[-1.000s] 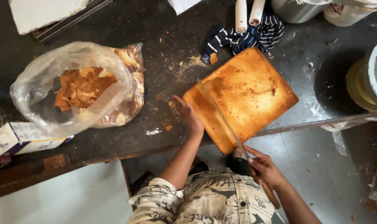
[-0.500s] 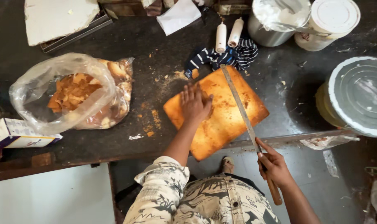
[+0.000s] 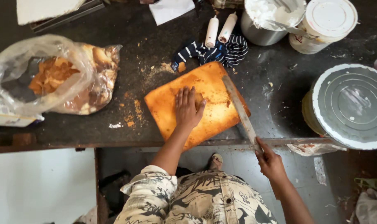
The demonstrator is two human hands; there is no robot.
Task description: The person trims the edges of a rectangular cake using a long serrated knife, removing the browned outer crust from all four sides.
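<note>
A flat golden-brown sponge cake slab [image 3: 211,89] lies on the dark counter [image 3: 126,49] near its front edge. My left hand [image 3: 187,108] rests flat on top of the slab, fingers spread. My right hand [image 3: 269,159] grips the handle of a long knife [image 3: 238,108], whose blade lies across the slab's right side, pointing away from me.
A clear plastic bag of cake scraps [image 3: 58,81] sits at left. A striped cloth [image 3: 215,52] and two white rollers [image 3: 219,29] lie behind the slab. A metal bowl of cream [image 3: 267,20], a white tub [image 3: 323,25] and a large lidded tin [image 3: 350,105] stand at right. Crumbs dot the counter.
The view has shifted. My left hand moved from the slab's front-left edge onto its top. The knife moved from the slab's left part to its right side.
</note>
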